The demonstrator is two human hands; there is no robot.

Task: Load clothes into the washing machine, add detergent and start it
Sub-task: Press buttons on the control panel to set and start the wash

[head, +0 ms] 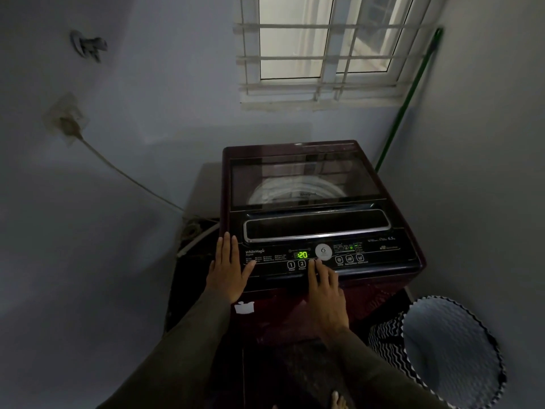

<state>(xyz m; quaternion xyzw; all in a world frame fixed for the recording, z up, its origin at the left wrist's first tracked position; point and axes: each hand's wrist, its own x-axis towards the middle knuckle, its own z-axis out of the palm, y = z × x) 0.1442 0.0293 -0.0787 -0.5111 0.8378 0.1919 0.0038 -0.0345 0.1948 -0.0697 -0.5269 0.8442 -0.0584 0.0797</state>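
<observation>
As the left hand (228, 268) lies flat, straight right hand (326, 293) fingers (316, 270) press the panel (368, 259).

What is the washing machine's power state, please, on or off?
On: the display on the washing machine shows lit green digits.

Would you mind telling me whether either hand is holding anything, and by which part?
Nothing is held. The left hand lies flat on the washing machine; the right hand presses its control panel.
</observation>
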